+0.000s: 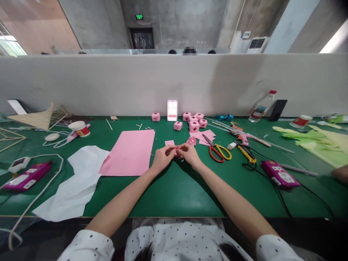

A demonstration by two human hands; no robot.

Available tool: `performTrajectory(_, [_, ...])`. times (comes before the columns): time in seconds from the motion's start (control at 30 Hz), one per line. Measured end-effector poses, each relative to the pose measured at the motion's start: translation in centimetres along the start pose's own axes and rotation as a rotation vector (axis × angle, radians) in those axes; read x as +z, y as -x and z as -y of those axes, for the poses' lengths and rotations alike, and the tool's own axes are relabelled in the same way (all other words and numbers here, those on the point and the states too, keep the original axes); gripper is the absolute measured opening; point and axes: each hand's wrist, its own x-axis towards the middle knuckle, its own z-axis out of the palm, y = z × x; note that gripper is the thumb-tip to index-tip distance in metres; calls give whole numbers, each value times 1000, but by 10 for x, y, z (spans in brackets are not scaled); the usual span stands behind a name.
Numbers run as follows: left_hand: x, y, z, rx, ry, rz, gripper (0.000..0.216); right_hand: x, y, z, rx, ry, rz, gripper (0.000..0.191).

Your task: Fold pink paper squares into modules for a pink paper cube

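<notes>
My left hand and my right hand meet over the green table, fingertips closed on a small piece of pink paper. Most of that piece is hidden by the fingers, so its shape is unclear. Just beyond my right hand sits a folded pink paper piece, beside loose pink paper squares. Another pink slip lies beyond my left hand. Several finished-looking pink paper cubes with dark diamond openings are grouped further back. A stack of pink paper sheets lies left of my left hand.
Right of my hands are scissors, a yellow utility knife, a pink glue gun and a purple packet among cables. White paper and a paper cup lie left. A phone leans against the grey partition.
</notes>
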Motion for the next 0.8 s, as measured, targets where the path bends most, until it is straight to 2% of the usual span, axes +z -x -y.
performTrajectory(0.17, [2,-6,7,-45,73,-49,26,6,3,-4,-71,-7,-71,22])
performTrajectory(0.37, [-3,-10,8,-216,270,-101,28,10,10,2,82,-202,-3,28])
performTrajectory(0.5, [-7,-11,11,-291,299,-123,33,2,7,10,74,-51,104,25])
performTrajectory(0.67, [-7,-13,16,-151,37,-108,27,-11,5,18,-122,125,94,31])
performTrajectory(0.8, [-5,-11,18,-168,99,-34,27,-14,6,18,-214,325,148,29])
